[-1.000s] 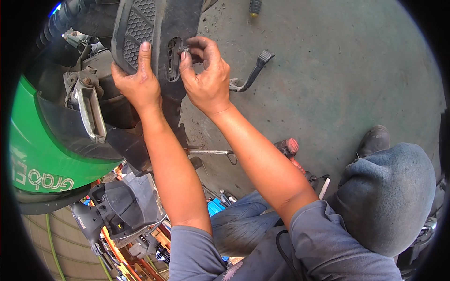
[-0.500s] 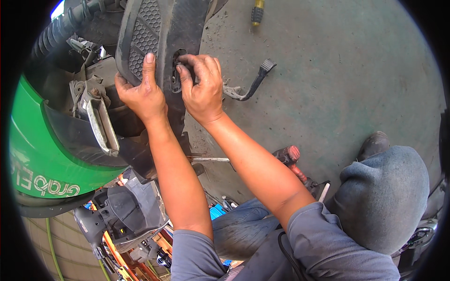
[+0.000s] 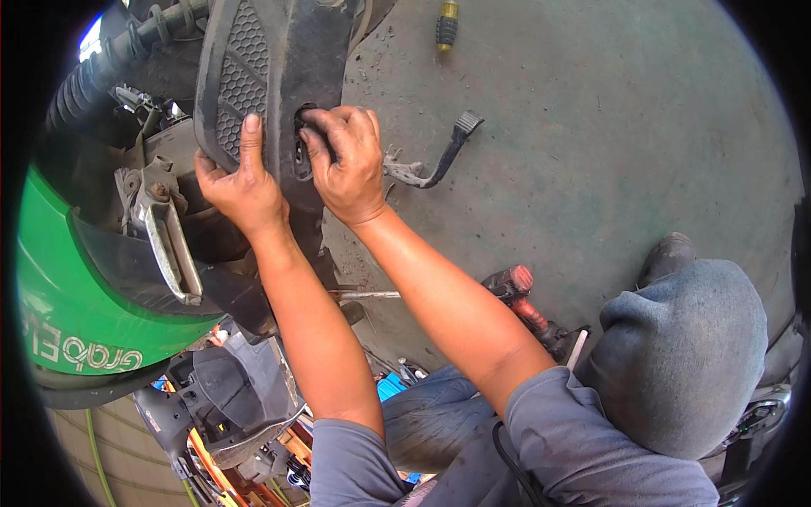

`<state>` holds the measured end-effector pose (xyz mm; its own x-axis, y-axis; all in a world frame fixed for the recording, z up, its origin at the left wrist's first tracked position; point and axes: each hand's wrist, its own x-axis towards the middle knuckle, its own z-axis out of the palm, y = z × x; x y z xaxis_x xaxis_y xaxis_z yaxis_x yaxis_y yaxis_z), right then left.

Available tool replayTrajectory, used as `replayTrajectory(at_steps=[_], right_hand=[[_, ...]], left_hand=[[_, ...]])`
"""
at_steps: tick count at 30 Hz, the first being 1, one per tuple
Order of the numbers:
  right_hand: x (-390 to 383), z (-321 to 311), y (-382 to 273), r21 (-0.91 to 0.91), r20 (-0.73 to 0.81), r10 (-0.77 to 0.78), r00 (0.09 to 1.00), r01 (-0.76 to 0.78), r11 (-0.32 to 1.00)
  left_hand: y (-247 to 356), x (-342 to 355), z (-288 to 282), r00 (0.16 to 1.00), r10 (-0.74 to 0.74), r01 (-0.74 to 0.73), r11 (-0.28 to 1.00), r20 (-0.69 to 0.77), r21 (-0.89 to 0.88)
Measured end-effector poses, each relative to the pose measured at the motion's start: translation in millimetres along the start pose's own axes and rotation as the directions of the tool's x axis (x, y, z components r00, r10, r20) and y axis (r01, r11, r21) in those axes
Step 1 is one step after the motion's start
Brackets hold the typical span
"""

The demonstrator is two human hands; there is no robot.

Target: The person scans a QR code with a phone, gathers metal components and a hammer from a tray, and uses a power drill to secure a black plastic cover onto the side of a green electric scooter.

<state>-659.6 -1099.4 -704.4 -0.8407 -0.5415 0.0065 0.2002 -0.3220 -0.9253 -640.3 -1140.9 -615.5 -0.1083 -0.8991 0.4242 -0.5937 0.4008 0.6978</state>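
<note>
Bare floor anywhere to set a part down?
Widest patch: floor right of the yellow-and-black handle and the dark lever, above the boot in the picture. Smaller one: between lever and red tool. Crowded: black panel, with left hand and right hand on it; around green bodywork.
</note>
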Motion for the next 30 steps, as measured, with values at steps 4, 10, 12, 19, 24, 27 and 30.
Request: replayTrajectory(at_steps=[4, 10, 12, 19, 24, 27, 30], right_hand=[[-2, -4, 1, -0.022, 0.033, -0.031, 0.999, 0.032, 0.999], [-1, -5, -3, -0.046, 0.049, -0.023, 0.999, 0.025, 0.999], [0, -4, -3, -0.043, 0.034, -0.012, 0.999, 0.013, 0.999], [3, -1, -6, -0.027, 0.014, -0.020, 1.000, 0.020, 0.999], [7, -2, -9, -0.074, 0.048, -0.045, 0.998, 0.049, 0.996], [9, -2, -10, -0.074, 0.053, -0.030, 0.998, 0.034, 0.997], [11, -4, -11, -0.078, 0.072, -0.039, 0.997, 0.044, 0.996]], left_hand=[[-1, 1, -1, 1.000, 0.005, -0.005, 1.000, -0.002, -0.009], [-2, 2, -3, 1.000, 0.005, -0.005, 1.000, 0.007, 0.004], [-1, 2, -2, 1.000, 0.008, -0.008, 1.000, 0.010, 0.007], [2, 3, -3, 1.000, 0.018, -0.018, 1.000, 0.014, 0.022], [2, 2, -3, 0.999, 0.044, -0.044, 0.998, 0.009, 0.042], [0, 2, -3, 0.999, 0.048, -0.049, 0.998, 0.006, 0.044], [1, 3, -5, 0.999, 0.048, -0.048, 0.998, 0.017, 0.040]])
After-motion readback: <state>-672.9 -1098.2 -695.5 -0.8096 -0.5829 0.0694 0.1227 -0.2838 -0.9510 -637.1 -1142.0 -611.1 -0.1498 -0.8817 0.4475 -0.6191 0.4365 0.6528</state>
